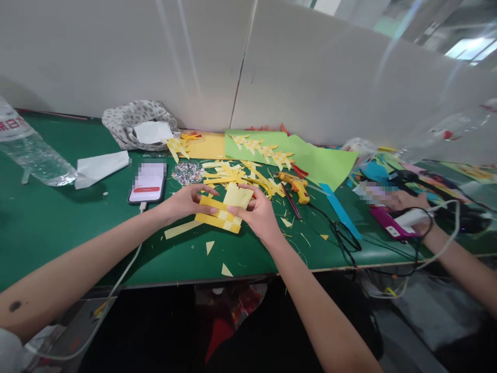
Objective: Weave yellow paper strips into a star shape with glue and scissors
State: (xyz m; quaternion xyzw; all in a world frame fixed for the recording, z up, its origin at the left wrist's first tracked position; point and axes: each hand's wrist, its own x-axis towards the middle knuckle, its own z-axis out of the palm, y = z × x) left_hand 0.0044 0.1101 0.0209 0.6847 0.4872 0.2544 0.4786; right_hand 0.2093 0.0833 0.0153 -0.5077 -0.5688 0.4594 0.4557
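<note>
Between my two hands is a woven piece of paper strips (224, 216), deep yellow crossed with pale yellow in a small checkered patch. My left hand (194, 201) pinches its left end, thumb in front. My right hand (256, 210) grips the right side, its thumb on the checkered part, with pale strips (237, 196) standing up between the hands. Behind them lies a heap of cut yellow strips (221, 171). Finished-looking woven paper fish (264, 148) rest in a row on a green sheet (240, 137) at the back.
A yellow glue gun (297, 186) with a black cord, a dark red pen-like tool (291, 201) and a blue strip (340, 211) lie to the right. At left are a charging phone (147, 181) and a water bottle (34, 147). Another person's hand (407, 204) holds a purple-cased phone at far right.
</note>
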